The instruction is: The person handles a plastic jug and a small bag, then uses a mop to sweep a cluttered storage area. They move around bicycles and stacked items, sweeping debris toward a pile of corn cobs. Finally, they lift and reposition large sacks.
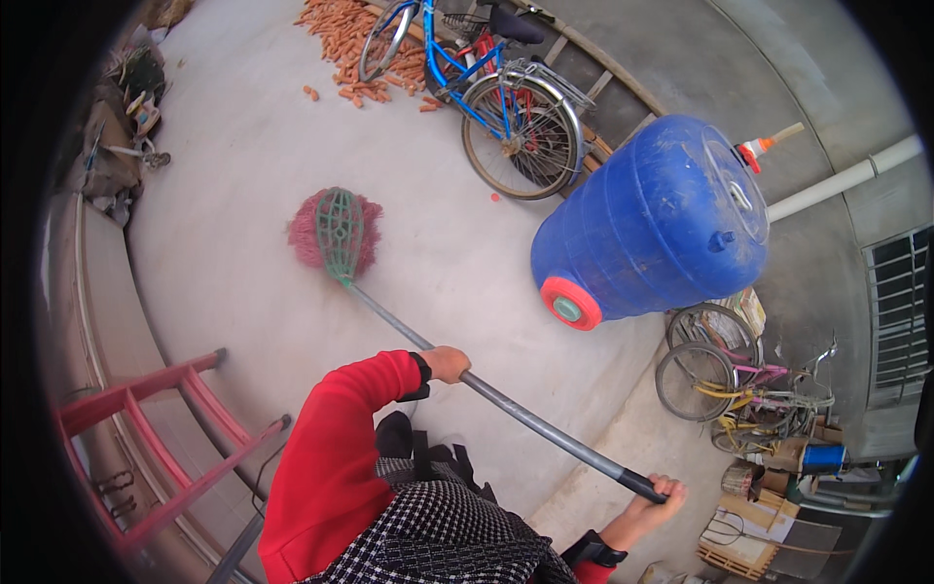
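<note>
A broom with a green plastic frame and dark pink bristles lies angled over the pale concrete floor; its grey metal handle runs down to the right. Partway along that handle, my left hand is wrapped around it. At the black end grip, my right hand holds the handle's tip. Red sleeves cover both arms, with a black band at each wrist. Whether the bristles touch the floor, I cannot tell.
A blue plastic barrel stands right of the broom. Behind are a blue bicycle and scattered orange corn cobs. A red ladder is at lower left. More bicycles and cardboard boxes line the right wall.
</note>
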### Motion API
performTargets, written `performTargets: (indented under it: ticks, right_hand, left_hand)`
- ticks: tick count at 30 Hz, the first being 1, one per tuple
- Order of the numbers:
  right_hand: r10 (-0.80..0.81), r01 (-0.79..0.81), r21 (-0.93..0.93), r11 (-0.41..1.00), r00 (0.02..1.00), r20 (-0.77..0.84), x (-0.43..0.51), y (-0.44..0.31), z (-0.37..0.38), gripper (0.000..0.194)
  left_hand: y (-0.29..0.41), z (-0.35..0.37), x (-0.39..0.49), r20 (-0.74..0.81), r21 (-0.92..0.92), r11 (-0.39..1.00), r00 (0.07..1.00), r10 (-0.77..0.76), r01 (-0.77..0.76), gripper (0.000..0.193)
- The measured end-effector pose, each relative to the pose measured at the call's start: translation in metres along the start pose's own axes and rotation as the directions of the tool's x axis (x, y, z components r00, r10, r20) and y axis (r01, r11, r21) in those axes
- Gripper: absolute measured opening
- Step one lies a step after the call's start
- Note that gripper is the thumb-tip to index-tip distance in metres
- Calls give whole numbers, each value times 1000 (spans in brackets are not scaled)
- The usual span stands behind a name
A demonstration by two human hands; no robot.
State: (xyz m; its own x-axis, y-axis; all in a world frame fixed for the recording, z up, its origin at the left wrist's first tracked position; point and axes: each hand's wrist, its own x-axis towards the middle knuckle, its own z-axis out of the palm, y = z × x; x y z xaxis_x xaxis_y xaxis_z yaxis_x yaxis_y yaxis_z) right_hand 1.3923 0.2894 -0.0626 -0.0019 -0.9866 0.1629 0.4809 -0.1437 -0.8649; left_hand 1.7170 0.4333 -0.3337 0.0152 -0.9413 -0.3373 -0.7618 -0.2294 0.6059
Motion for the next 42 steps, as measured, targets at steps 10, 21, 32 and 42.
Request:
performTargets:
  ticks: [10,21,32,42]
  right_hand:
    - [-444,444,13,896,896,-16,67,-104,1,21]
    - [-315,321,-33,946,941,128,216,-20,3,20]
    - [-225,194,173,966,957,183,290,-46,8,22]
    - [-487,493,-70,867,869,89,241,28,214,19]
  left_hand:
    - [135,-64,148,-199,39,961,941,275,-273,10]
    - [124,-51,269,-216,-34,998,975,41,-49,17]
    - [147,-96,238,-113,21,991,985,134,-132,23]
    - [29,-166,259,-371,-214,957,923,105,-195,11]
